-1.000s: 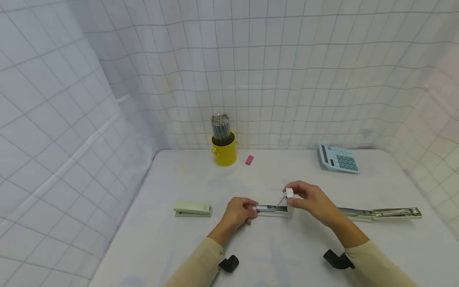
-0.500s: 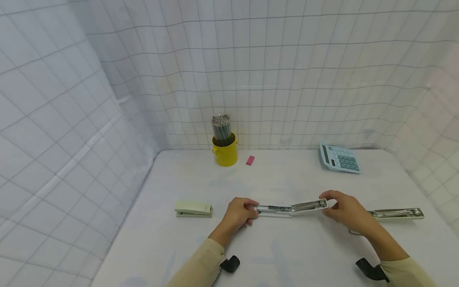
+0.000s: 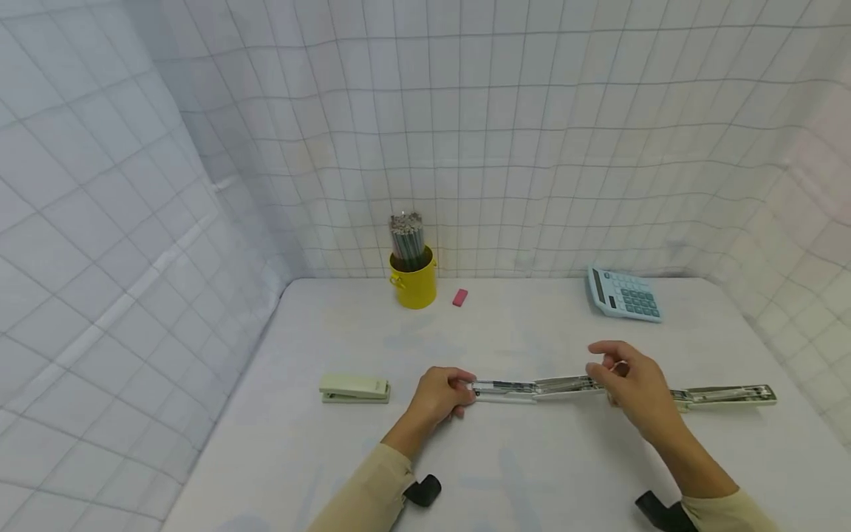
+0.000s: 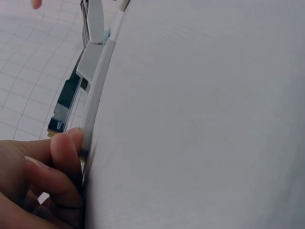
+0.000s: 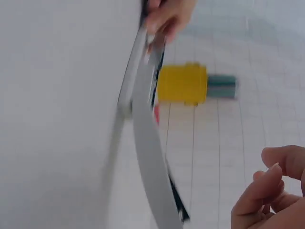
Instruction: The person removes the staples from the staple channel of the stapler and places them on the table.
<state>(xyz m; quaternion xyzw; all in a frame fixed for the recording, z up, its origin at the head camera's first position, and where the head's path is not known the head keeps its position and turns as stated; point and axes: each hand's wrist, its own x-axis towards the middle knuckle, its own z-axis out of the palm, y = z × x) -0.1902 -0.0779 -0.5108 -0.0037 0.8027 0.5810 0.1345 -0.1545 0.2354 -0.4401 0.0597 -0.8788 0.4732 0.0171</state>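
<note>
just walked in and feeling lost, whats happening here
A person's left hand pinches one end of a white stapler, opened out on the table. The right hand hovers near its other end, holding nothing. A closed pale green stapler sits to the left; another opened stapler lies to the right.

Head view: from above, facing forward and down over the surface point(image 3: 545, 458); the widest and farthest off.
Left wrist view: close by the left fingers point(image 4: 66, 150), turned sideways, looking along the white stapler point(image 4: 89, 62).
Right wrist view: sideways too, looking past the stapler toward the yellow bucket point(image 5: 182, 83).
Head and right wrist share: bucket, stapler.
</note>
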